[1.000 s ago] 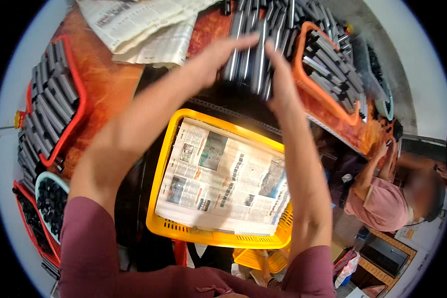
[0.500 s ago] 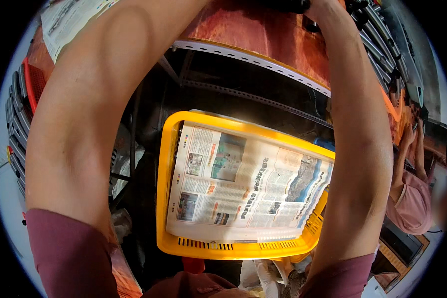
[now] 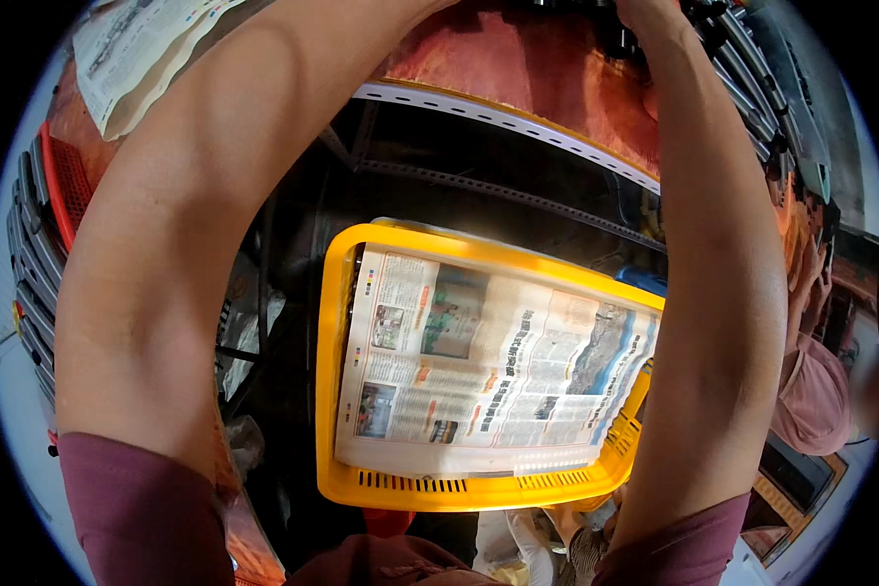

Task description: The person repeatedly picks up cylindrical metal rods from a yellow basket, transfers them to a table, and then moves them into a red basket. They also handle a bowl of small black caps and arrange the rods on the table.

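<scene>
Item by item: one yellow basket, newspaper lying inside it; beyond its far rim, a reddish tabletop bearing dark pieces near the right hand, whose cropped grip cannot be told, nor can that of the left hand, which lies out of view.

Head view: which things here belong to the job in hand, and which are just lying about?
Likely in the job:
dark pieces by the right hand, top edge
yellow basket directly in front
newspaper lining inside it

Apparently lying about:
loose newspaper, upper left
red basket and grey tubes, far left
dark tubes, upper right
</scene>
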`<state>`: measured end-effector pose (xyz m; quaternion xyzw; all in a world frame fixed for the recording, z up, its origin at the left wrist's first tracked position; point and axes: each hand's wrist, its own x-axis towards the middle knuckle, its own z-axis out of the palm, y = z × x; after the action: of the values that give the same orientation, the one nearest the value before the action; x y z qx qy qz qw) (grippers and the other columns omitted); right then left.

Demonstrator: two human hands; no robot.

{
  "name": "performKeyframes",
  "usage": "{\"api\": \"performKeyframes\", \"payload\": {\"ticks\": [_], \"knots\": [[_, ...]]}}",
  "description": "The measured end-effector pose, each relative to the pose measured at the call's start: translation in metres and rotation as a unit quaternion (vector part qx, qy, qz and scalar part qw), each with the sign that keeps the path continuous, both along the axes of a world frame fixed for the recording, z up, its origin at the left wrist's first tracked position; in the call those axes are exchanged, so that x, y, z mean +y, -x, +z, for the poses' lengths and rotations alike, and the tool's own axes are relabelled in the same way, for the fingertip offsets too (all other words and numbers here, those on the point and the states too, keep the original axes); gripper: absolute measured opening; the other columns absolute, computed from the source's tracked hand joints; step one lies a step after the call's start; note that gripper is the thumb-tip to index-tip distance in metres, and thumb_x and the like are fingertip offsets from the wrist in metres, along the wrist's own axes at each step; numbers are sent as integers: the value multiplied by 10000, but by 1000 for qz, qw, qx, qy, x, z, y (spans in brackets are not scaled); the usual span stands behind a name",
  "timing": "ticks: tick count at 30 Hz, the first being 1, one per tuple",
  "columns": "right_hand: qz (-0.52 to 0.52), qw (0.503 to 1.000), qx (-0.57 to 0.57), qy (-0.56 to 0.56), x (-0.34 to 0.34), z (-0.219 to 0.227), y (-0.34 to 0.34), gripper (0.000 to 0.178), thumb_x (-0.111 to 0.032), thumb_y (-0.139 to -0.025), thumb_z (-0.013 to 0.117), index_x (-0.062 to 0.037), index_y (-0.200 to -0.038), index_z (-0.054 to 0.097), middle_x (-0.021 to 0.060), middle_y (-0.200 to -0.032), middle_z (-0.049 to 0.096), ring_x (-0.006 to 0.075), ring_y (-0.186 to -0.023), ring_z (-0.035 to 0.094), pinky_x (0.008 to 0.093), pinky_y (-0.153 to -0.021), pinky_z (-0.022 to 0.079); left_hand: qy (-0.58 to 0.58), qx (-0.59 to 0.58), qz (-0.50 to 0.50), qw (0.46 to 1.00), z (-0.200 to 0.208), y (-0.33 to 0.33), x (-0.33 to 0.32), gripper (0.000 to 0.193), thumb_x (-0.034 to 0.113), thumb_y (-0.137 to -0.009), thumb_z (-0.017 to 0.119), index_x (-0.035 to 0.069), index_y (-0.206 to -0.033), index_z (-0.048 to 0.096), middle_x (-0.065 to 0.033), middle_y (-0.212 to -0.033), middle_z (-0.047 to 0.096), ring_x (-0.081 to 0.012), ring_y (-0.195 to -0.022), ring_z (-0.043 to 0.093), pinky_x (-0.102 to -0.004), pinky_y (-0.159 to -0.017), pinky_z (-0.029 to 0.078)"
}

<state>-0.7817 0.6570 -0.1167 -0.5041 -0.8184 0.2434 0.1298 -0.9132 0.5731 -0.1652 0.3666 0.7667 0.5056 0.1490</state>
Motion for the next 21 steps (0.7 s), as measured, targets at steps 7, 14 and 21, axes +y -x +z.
{"api": "performKeyframes", "payload": {"ticks": [7, 14, 21], "knots": [[37, 986, -61, -149, 18, -9, -9, 360, -305, -925, 424, -43, -977, 666, 182, -900, 641, 282, -813, 619, 445, -780, 445, 26, -28, -39, 998, 5, 2, 3, 1004, 506, -754, 739, -113, -1418, 309, -304, -1434, 392, -378, -1342, 403, -397, -1116, 335], [15, 980, 126, -154, 31, -19, -15, 251, -166, -904, 455, -69, -939, 684, 224, -986, 662, 304, -901, 643, 487, -907, 443, 38, -39, -42, 998, 1, 5, 0, 911, 533, -781, 691, -114, -1361, 418, -287, -1402, 451, -350, -1301, 467, -400, -1081, 380], [166, 779, -315, -516, 10, -36, -23, 243, -259, -852, 516, -70, -901, 661, 172, -861, 609, 308, -888, 572, 500, -818, 431, 55, 20, 9, 998, -3, 4, -6, 861, 531, -824, 612, -104, -1370, 410, -311, -1406, 427, -398, -1299, 447, -431, -1087, 366]]}}
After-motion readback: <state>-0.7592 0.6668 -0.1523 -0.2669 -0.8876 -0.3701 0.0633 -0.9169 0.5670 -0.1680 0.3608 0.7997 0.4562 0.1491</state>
